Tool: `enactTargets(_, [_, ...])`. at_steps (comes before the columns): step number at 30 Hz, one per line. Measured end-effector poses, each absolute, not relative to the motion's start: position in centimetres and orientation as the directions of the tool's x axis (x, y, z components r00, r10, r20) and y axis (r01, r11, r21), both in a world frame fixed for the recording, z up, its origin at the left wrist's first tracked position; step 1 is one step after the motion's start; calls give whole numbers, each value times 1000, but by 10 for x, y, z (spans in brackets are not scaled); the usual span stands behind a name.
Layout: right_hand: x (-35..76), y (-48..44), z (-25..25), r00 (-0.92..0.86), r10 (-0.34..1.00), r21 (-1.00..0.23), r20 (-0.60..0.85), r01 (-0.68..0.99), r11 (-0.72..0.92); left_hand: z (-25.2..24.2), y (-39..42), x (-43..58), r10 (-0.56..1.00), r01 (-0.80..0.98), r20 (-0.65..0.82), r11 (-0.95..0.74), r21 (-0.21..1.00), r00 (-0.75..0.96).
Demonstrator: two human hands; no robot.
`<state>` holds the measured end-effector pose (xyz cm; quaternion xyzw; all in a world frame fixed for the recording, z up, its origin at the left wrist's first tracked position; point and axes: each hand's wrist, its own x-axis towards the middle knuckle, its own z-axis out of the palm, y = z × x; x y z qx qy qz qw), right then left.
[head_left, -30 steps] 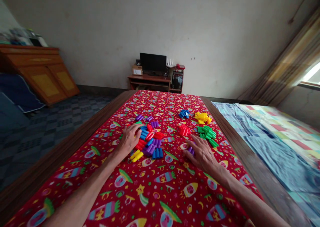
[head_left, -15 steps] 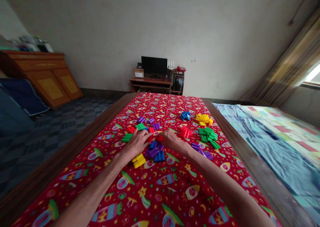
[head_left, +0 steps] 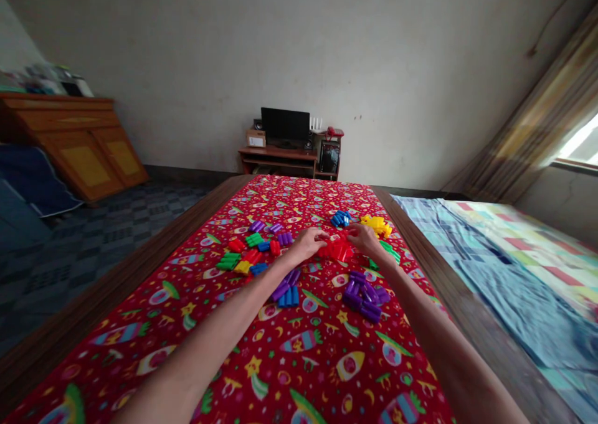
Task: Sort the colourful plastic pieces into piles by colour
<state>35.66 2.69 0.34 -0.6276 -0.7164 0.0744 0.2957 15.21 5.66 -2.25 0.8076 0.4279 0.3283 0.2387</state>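
Coloured plastic blocks lie scattered on a red patterned tablecloth point(head_left: 299, 355). My left hand point(head_left: 307, 243) and my right hand point(head_left: 365, 237) meet at a pile of red blocks point(head_left: 337, 250), one on each side, fingers curled against it. A purple pile point(head_left: 365, 292) lies just in front of my right forearm. Purple and blue blocks point(head_left: 286, 292) sit under my left forearm. A mixed cluster point(head_left: 250, 254) of red, green, yellow and blue blocks lies to the left. Blue blocks point(head_left: 341, 219) and yellow blocks point(head_left: 376, 225) sit further back, green ones point(head_left: 389, 251) by my right wrist.
The table's wooden edge point(head_left: 471, 321) borders a bed with a patterned sheet point(head_left: 523, 268) on the right. A wooden cabinet point(head_left: 79, 144) stands at the left. A small desk with a monitor point(head_left: 286, 125) is against the far wall. Curtains point(head_left: 532, 137) hang at the right.
Both hands have moved forward and right, from the mixed pile to the red pile. The mixed cluster is more spread out, and a purple pile now lies at the right.
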Motion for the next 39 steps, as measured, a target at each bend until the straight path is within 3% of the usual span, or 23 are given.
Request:
enactTargets(10, [365, 25, -7, -142, 945, -441, 293, 857, 266, -41, 54, 157, 867, 641, 312, -498, 584, 388])
enactTargets(16, [359, 20, -2, -256, 920, -340, 297, 872, 353, -37, 43, 154, 864, 675, 249, -498, 543, 437])
enactTargets(23, [359, 7, 12, -245, 895, -296, 372, 883, 364, -15, 38, 97, 869, 788, 336, -479, 387, 364])
enactTargets(28, [350, -2, 32, -75, 833, -423, 548, 834, 354, -25, 34, 50, 899, 868, 316, -396, 300, 301])
enactTargets(31, [347, -3, 42, 48, 833, -571, 551, 750, 335, -31, 33, 46, 900, 879, 321, -387, 277, 295])
enactTargets(33, [348, -2, 45, 89, 845, -634, 528, 703, 322, -28, 34, 50, 900, 872, 328, -387, 300, 286])
enactTargets(37, [355, 1, 49, 152, 829, -646, 538, 706, 290, -16, 46, 74, 896, 735, 345, -432, 523, 281])
enactTargets(39, [358, 2, 50, 172, 830, -661, 531, 697, 279, -13, 56, 95, 879, 667, 352, -475, 574, 323])
